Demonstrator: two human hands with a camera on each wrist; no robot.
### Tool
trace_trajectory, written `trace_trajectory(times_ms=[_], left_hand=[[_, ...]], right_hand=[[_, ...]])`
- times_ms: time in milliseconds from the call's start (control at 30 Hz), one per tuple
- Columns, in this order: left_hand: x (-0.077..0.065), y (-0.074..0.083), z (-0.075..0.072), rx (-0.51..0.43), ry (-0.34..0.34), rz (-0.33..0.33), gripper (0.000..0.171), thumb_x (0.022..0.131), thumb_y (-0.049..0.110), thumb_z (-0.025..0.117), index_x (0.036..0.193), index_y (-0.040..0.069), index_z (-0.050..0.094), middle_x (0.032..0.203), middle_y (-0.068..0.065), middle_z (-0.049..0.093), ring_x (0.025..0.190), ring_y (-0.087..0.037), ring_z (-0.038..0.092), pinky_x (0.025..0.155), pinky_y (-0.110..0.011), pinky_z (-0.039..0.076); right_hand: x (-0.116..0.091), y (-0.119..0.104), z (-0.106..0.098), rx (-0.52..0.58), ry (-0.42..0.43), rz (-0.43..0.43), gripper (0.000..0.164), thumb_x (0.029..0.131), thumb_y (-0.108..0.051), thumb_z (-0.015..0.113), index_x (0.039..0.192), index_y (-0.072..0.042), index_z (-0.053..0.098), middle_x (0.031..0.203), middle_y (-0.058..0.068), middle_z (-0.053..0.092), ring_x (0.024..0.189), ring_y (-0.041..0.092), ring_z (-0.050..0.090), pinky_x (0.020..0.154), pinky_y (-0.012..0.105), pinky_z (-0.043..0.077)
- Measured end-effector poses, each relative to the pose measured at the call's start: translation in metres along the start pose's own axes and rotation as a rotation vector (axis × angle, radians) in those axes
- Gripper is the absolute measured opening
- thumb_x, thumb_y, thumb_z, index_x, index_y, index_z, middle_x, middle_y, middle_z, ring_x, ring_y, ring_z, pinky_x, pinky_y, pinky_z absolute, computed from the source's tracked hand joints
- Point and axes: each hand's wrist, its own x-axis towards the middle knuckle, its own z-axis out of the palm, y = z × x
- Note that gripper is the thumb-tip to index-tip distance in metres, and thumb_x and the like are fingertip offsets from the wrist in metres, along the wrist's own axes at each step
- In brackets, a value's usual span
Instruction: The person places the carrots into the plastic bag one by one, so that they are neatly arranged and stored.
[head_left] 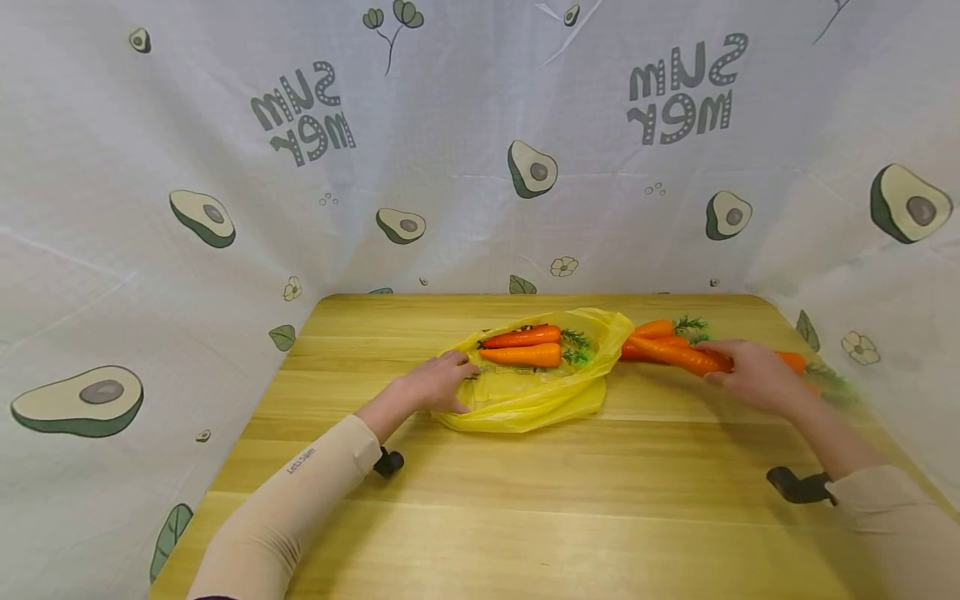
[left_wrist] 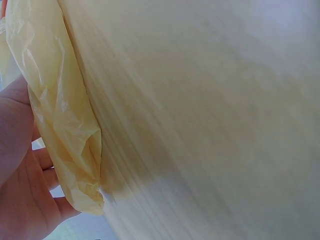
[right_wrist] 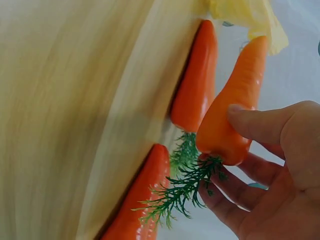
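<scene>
A yellow plastic bag (head_left: 540, 410) lies spread with its mouth facing up. Inside it are an orange carrot (head_left: 521, 356) and a redder carrot (head_left: 525, 337), green tops to the right. My left hand (head_left: 435, 383) holds the bag's left edge, the thumb outside and the fingers over the rim. To the right of the bag, my right hand (head_left: 761, 375) grips an orange carrot (right_wrist: 232, 100) near its leafy end, thumb on top and fingers beneath. Its tip points at the bag. Redder carrots (right_wrist: 197, 85) lie on the table beside the held one.
The wooden table (head_left: 525, 517) runs up to a white curtain (head_left: 465, 150) printed with avocados, at the back and both sides. More carrots (head_left: 656, 329) lie right of the bag, and another carrot (head_left: 792, 362) shows beyond the right hand. A black wrist mount (head_left: 798, 486) sticks out under the right wrist.
</scene>
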Motion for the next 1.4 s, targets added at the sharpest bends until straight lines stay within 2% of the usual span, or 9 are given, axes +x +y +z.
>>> trace_trajectory(times_ms=[100,200,433,667,867,1067,1400], left_hand=[[0.000,0.000,0.000,0.005,-0.002,-0.006,0.077,0.090,0.047,0.074,0.155,0.022,0.042,0.161,-0.010,0.034,0.151,-0.029,0.030,0.121,-0.049,0.030],[0.000,0.001,-0.001,0.003,-0.003,-0.009,0.076,0.090,0.047,0.074,0.155,0.022,0.042,0.161,-0.009,0.034,0.151,-0.029,0.030,0.121,-0.049,0.030],[0.000,0.001,0.000,0.001,0.002,-0.002,0.075,0.090,0.046,0.074,0.154,0.021,0.043,0.160,-0.009,0.035,0.149,-0.028,0.031,0.121,-0.048,0.031],[-0.001,0.001,0.000,0.002,0.007,0.005,0.075,0.090,0.046,0.074,0.154,0.021,0.043,0.159,-0.009,0.037,0.148,-0.028,0.033,0.121,-0.049,0.031],[-0.001,0.001,0.000,0.012,0.007,0.007,0.076,0.090,0.048,0.074,0.154,0.021,0.043,0.159,-0.009,0.037,0.148,-0.028,0.034,0.120,-0.048,0.032],[0.000,0.000,0.000,0.007,0.009,0.012,0.075,0.090,0.047,0.073,0.154,0.021,0.043,0.159,-0.009,0.037,0.148,-0.028,0.034,0.120,-0.048,0.033],[-0.001,0.001,0.000,-0.006,0.009,0.008,0.075,0.090,0.046,0.074,0.154,0.021,0.043,0.160,-0.009,0.036,0.149,-0.029,0.032,0.121,-0.049,0.031]], right_hand=[[0.000,0.001,-0.004,0.008,0.008,-0.002,0.052,0.090,-0.013,0.072,0.136,0.007,0.057,0.125,0.039,0.059,0.087,0.034,0.059,0.071,0.045,0.050],[0.001,0.002,-0.007,0.009,0.020,0.008,0.050,0.091,-0.013,0.071,0.136,0.006,0.058,0.123,0.038,0.060,0.087,0.034,0.058,0.070,0.043,0.049],[0.002,0.002,-0.015,0.011,0.050,0.026,0.049,0.093,-0.019,0.072,0.135,0.002,0.059,0.126,0.037,0.059,0.098,0.041,0.059,0.082,0.060,0.048],[0.001,-0.006,-0.024,-0.002,0.085,0.030,0.050,0.092,-0.019,0.071,0.135,0.002,0.060,0.129,0.038,0.058,0.110,0.051,0.056,0.092,0.069,0.043],[0.002,-0.010,-0.027,-0.001,0.091,0.025,0.048,0.093,-0.017,0.070,0.136,0.000,0.060,0.128,0.036,0.059,0.109,0.049,0.057,0.089,0.068,0.044],[0.004,-0.015,-0.030,-0.009,0.090,-0.003,0.050,0.093,-0.022,0.072,0.137,-0.002,0.060,0.128,0.033,0.061,0.107,0.046,0.059,0.085,0.065,0.046],[0.008,-0.041,-0.038,-0.039,0.061,-0.053,0.052,0.090,-0.021,0.075,0.136,-0.002,0.061,0.121,0.026,0.066,0.101,0.038,0.061,0.088,0.062,0.048]])
